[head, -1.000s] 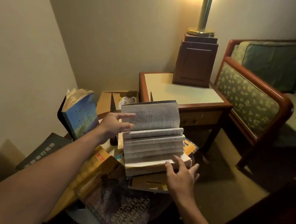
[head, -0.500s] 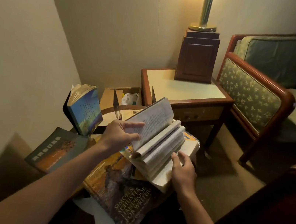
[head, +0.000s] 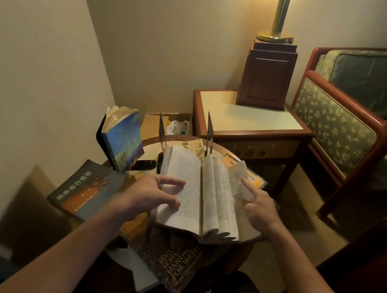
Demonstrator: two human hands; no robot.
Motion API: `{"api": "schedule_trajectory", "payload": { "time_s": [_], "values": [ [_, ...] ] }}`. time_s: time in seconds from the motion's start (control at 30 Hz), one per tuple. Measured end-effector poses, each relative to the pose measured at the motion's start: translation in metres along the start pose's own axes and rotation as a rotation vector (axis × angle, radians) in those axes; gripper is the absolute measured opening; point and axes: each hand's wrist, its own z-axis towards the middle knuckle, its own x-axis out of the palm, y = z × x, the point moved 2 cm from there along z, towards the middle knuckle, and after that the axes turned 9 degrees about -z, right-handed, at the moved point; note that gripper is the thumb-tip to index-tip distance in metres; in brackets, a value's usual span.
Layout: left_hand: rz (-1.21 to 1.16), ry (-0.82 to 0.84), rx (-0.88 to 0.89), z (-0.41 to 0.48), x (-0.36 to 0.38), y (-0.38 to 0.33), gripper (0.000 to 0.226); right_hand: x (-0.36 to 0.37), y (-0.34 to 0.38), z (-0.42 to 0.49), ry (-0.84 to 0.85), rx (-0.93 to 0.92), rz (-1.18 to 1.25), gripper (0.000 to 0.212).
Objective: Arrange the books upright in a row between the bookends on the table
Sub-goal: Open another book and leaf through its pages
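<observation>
An open paperback (head: 201,193) lies face up on the heap of books on the small round table (head: 155,141), its pages fanned loose on the right half. The left hand (head: 151,196) rests on the left page with fingers curled loosely, not clamped on anything; the right hand (head: 260,208) touches the fanned leaves at the book's 3 o'clock edge, forefinger stretched out toward a lifted page, the other fingers folded — grasping nothing that I can see.

At the open book's 12 o'clock two thin metal bookends (head: 209,133) stand upright on the table, apart from each other, with a yellow-covered book (head: 194,145) lying flat between and behind them. At 10 o'clock a blue paperback (head: 122,140) stands tilted on its end, its pages splayed at the top; a dark remote-like object (head: 144,164) lies just beside its foot. At 8 o'clock an orange-and-grey book (head: 86,189) lies flat, hanging over the table's rim. At 6 o'clock, under the open book, a large dark handbook (head: 176,262) lies flat with its title showing, over a white book (head: 139,274).

Beyond the table sit a cardboard box (head: 155,122), a square side table (head: 250,119) bearing a wooden lamp base (head: 266,74), and a sofa (head: 360,109) at 2 o'clock.
</observation>
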Motion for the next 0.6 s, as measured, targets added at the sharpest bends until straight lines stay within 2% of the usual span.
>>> {"api": "schedule_trajectory", "payload": {
  "time_s": [0.07,0.17,0.23,0.3,0.4,0.5,0.53,0.6],
  "values": [
    [-0.087,0.031,-0.025,0.004,0.004,0.004,0.052,-0.001,0.0,0.008,0.018,-0.042,-0.016,0.069],
    [-0.185,-0.084,0.021,0.013,0.008,0.021,0.043,-0.001,0.005,0.011,-0.041,-0.047,-0.067,0.062],
    [-0.195,-0.15,0.048,0.014,0.008,0.031,0.044,0.0,0.007,0.007,-0.111,-0.092,-0.272,0.061],
    [-0.23,-0.18,0.06,0.013,0.008,0.039,0.048,0.003,0.015,-0.003,-0.149,-0.213,-0.423,0.059],
    [-0.26,-0.202,0.083,0.01,0.008,0.045,0.055,0.015,0.038,-0.027,-0.05,-0.424,-0.406,0.051],
    [-0.236,-0.223,0.114,0.01,0.005,0.05,0.062,0.027,0.048,-0.042,0.106,-0.501,-0.489,0.047],
    [-0.227,-0.227,0.119,0.011,0.004,0.052,0.064,0.028,0.048,-0.043,0.146,-0.496,-0.544,0.05],
    [-0.216,-0.232,0.129,0.01,0.003,0.055,0.065,0.029,0.045,-0.043,0.216,-0.459,-0.626,0.069]
  ]
}}
